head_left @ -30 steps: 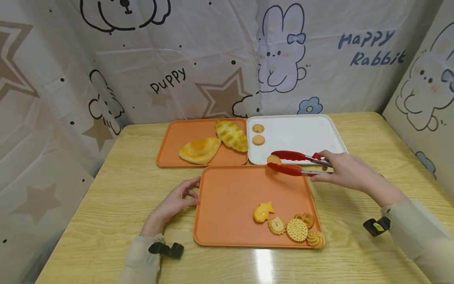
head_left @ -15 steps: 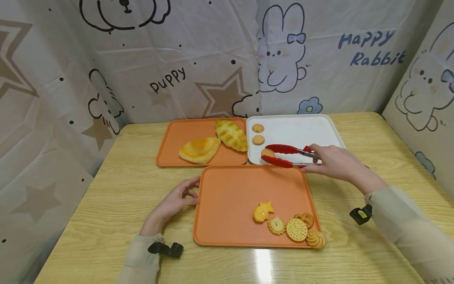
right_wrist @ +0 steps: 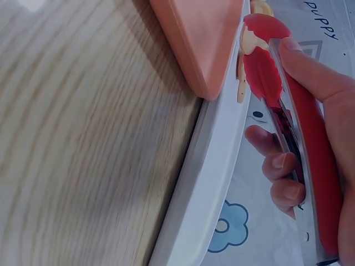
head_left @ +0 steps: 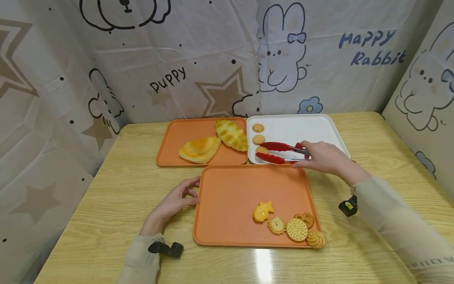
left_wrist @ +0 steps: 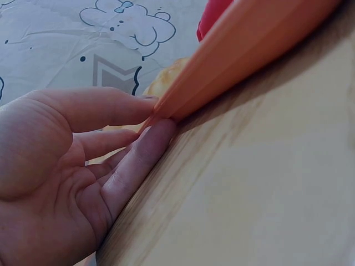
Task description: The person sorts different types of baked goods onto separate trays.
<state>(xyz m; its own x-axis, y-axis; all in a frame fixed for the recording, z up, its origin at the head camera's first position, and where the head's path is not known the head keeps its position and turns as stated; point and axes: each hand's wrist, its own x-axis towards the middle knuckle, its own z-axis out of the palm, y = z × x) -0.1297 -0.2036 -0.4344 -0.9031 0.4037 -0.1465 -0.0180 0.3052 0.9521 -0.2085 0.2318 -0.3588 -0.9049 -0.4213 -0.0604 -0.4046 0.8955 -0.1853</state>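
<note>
My right hand grips red-tipped metal tongs over the front left of the white tray. Between the tong tips is a round cookie, partly hidden. Two more round cookies, one speckled and one plain, lie behind it in a column. In the right wrist view, the thumb presses one red handle while curled fingers hold the other side. My left hand holds the left rim of the front orange tray; thumb and fingertips meet that rim in the left wrist view.
Several cookies, including a fish-shaped one and a round dotted one, lie at the front tray's lower right. Two breads sit on the back orange tray. A printed cloth hangs behind the wooden table.
My right hand has moved left and slightly back, carrying the cookie in the tongs from the white tray's front edge to its left side. The left hand stays in place.
</note>
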